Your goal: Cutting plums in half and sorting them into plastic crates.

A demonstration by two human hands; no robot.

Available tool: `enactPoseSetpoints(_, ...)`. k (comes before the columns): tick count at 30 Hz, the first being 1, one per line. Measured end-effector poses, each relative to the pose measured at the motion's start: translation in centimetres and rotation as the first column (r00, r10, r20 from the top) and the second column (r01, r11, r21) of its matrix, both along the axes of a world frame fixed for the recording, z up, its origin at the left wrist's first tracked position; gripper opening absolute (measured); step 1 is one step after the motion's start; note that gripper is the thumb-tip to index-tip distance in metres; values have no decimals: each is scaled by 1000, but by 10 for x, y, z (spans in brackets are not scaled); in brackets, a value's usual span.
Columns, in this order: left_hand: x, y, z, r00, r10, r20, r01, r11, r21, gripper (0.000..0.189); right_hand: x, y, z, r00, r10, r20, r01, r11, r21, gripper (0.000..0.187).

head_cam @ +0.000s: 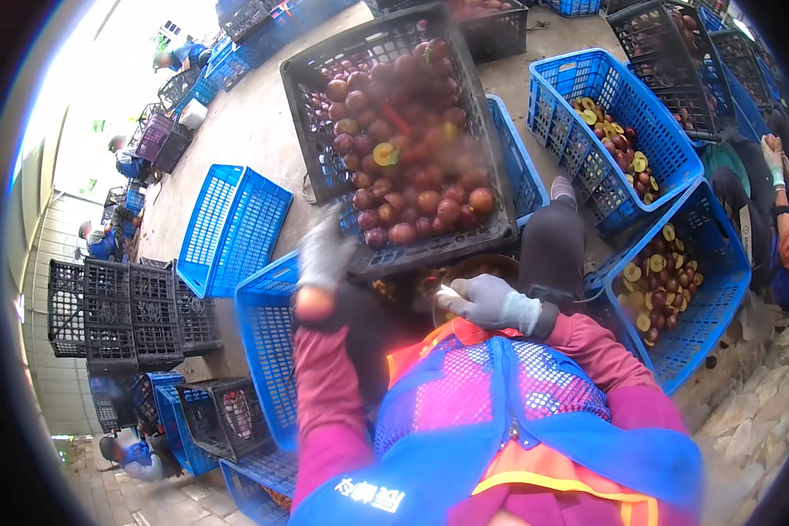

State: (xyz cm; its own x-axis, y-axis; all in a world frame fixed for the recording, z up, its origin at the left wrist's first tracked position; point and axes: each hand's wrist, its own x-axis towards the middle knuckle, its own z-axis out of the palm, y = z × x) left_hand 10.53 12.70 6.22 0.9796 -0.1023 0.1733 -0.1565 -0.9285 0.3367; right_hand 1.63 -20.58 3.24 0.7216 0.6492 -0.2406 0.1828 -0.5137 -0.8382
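Note:
A black plastic crate (394, 260) of whole dark-red plums (401, 197) tilts toward me. A yellow cut plum half (385, 154) lies among the plums, and part of the view there is smeared. My left hand (325, 253), in a pale glove and blurred, is by the crate's near left corner; whether its fingers hold anything is unclear. My right hand (493, 302), in a grey knit glove, is closed in front of my lap, below the crate's near edge. A small white object (448, 293), its kind unclear, sticks out from its fingers. Below the crate, a round container (483, 263) is partly hidden.
Blue crates with halved plums (657, 289) stand at right, beside a co-worker's gloved hand (773, 158). An upright blue crate (233, 230) and stacked black crates (131, 315) are at left. Another blue crate (266, 348) adjoins my left arm. Several people work farther off.

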Motion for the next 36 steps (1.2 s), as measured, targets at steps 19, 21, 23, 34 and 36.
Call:
enactPoseSetpoints(19, 91, -53, -123, 826, -405, -391, -276, 314, -909, 56, 25, -12, -8, 793, -453, -407, 580, 766, 278, 28)
enactPoseSetpoints(21, 45, -87, -89, 822, -482, -303, -513, -395, -762, 50, 30, -10, -6, 852, -473, -226, 522, 803, 286, 28)
enactPoseSetpoints(23, -2, -107, -57, 850, -509, -133, -314, -287, -905, 61, 32, -4, 6, 888, -457, -59, 455, 850, 264, 29)
enactPoseSetpoints(34, -40, -137, -58, 836, -478, -269, -438, -287, -852, 35, 9, 13, 17, 865, -362, 347, 399, 916, -39, 42)
enactPoseSetpoints(36, -45, -140, -60, 902, -387, -193, -231, -54, -972, 34, 6, 14, 18, 862, -353, 364, 393, 919, -40, 42)
